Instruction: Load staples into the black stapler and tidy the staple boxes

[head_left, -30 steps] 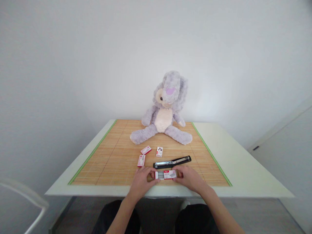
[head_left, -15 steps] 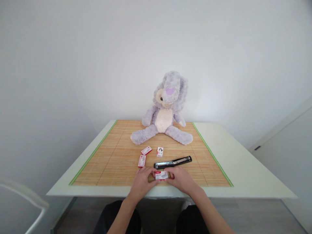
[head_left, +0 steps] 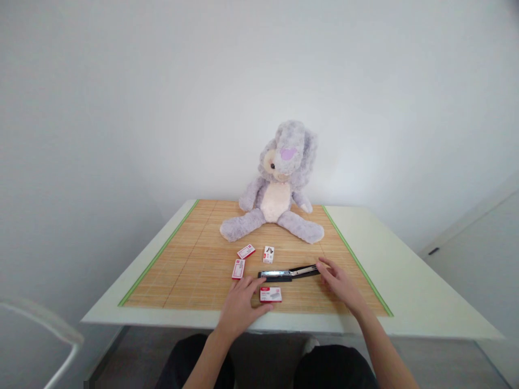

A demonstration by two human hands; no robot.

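A black stapler [head_left: 275, 276] lies opened out on the bamboo mat, its metal staple channel showing. The fingers of my right hand [head_left: 337, 282] close on its right end, where the fingertips partly cover it. My left hand [head_left: 240, 306] has its thumb and fingers apart, with the fingertips at the stapler's left end. Between that hand's thumb and fingers, just to their right, a white and red staple box [head_left: 271, 294] lies flat, held by neither hand. Beyond are two more red-edged boxes, one tilted [head_left: 246, 251] and one upright-facing [head_left: 238, 268], plus a small white box [head_left: 268, 254].
A grey plush toy [head_left: 276, 200] with floppy ears sits at the back of the mat, against the wall. The bamboo mat [head_left: 194, 270] has green edges and covers much of the white table [head_left: 413, 292]. A pale curved bar [head_left: 44, 319] stands at the lower left.
Both hands have let go of the staple box, which now lies on the mat. My right hand has moved right to the stapler's end; my left hand has opened. The stapler has shifted slightly.
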